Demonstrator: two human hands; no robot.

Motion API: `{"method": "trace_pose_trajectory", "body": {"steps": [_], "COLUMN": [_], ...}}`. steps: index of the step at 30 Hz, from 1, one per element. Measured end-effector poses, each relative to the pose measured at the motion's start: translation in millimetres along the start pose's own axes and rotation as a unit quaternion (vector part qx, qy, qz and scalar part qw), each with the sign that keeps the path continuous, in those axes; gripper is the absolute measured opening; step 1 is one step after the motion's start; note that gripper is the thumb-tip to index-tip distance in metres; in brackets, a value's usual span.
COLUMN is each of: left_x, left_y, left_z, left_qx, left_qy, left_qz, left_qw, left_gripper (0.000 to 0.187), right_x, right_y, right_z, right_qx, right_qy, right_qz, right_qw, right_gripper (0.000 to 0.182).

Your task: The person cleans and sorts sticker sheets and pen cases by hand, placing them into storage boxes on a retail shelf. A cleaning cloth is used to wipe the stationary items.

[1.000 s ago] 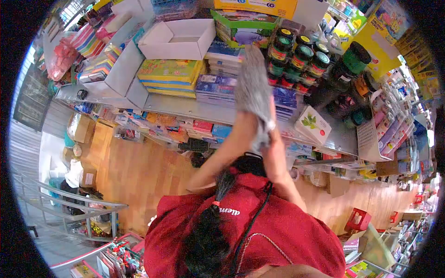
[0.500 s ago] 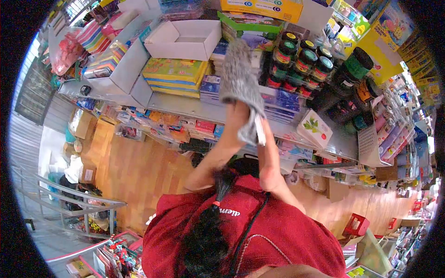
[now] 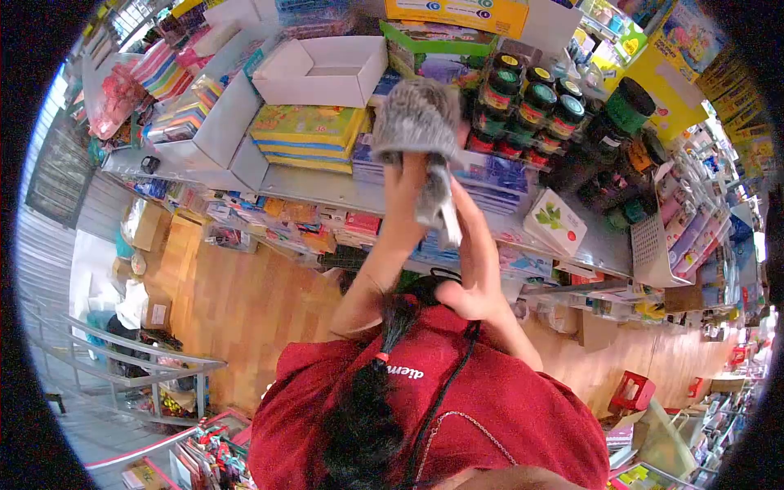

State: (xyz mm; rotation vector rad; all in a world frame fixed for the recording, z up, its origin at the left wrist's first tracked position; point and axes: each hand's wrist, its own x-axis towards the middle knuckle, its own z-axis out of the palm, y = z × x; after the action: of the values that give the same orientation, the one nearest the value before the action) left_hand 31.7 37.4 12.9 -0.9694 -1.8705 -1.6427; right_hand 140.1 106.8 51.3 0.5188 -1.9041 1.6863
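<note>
A fuzzy grey cloth (image 3: pixel 418 121) is draped over the end of my left hand (image 3: pixel 406 184), hiding its fingertips, in front of the stocked shelf. The cloth's lower part hangs down between my hands and ends in a pale edge (image 3: pixel 450 227). My right hand (image 3: pixel 478 261) is just right of that hanging part, its fingers stretched forward and its thumb apart. Whether its fingertips touch the cloth cannot be made out. Behind the cloth lie blue packs (image 3: pixel 494 184), with stacked dark-lidded jars (image 3: pixel 535 106) to the right.
On the shelf, a white open box (image 3: pixel 322 77) sits atop yellow boxes (image 3: pixel 306 126). A white card with green leaves (image 3: pixel 555 224) leans at the shelf edge. Large black jars (image 3: pixel 625 110) stand at right. A metal railing (image 3: pixel 147 355) is at lower left, above a wooden floor (image 3: pixel 245 302).
The cloth's upper part, stretched long before, now looks shorter and broader and sits slightly lower. My right hand's thumb and fingers now show apart beside it.
</note>
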Motion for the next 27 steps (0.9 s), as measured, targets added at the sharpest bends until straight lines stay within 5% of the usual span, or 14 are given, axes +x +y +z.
{"method": "trace_pose_trajectory", "body": {"steps": [3, 9, 11, 15, 20, 22, 24, 27], "left_x": [22.5, 34.0, 24.9, 4.8, 10.0, 23.6, 27.6, 11.2], "left_y": [18.6, 38.2, 36.2, 39.4, 60.1, 38.5, 25.3, 34.6], "left_z": [-10.7, -33.3, -27.2, 1.7, 8.7, 8.3, 8.2, 14.3], "left_qx": [-0.299, -0.337, -0.275, -0.143, -0.004, 0.047, -0.051, -0.041], "left_qy": [0.091, 0.057, -0.023, -0.156, -0.099, -0.066, -0.067, -0.095], "left_qz": [-0.130, -0.261, -0.163, 0.018, 0.048, 0.050, 0.011, -0.005], "left_qw": [0.941, 0.903, 0.947, 0.977, 0.994, 0.995, 0.996, 0.995], "left_gripper": [0.029, 0.048, 0.048, 0.052, 0.065, 0.064, 0.065, 0.069], "right_x": [-9.2, 1.9, 4.9, 14.6, -19.0, -29.2, -23.6, -27.8], "right_y": [4.9, 9.1, 15.7, 28.3, 42.2, 40.9, 20.7, 25.0], "right_z": [2.8, -22.7, -24.6, -19.4, -14.4, -9.3, -4.6, -6.6], "right_qx": [-0.035, -0.034, 0.116, -0.219, 0.058, 0.194, 0.345, 0.420], "right_qy": [0.034, 0.177, 0.220, 0.240, 0.196, 0.193, 0.175, 0.152], "right_qz": [0.044, 0.085, 0.109, 0.037, 0.121, 0.162, 0.217, 0.135], "right_qw": [0.998, 0.980, 0.962, 0.945, 0.971, 0.948, 0.896, 0.885], "right_gripper": [0.059, 0.037, 0.028, 0.034, 0.048, 0.052, 0.065, 0.069]}}
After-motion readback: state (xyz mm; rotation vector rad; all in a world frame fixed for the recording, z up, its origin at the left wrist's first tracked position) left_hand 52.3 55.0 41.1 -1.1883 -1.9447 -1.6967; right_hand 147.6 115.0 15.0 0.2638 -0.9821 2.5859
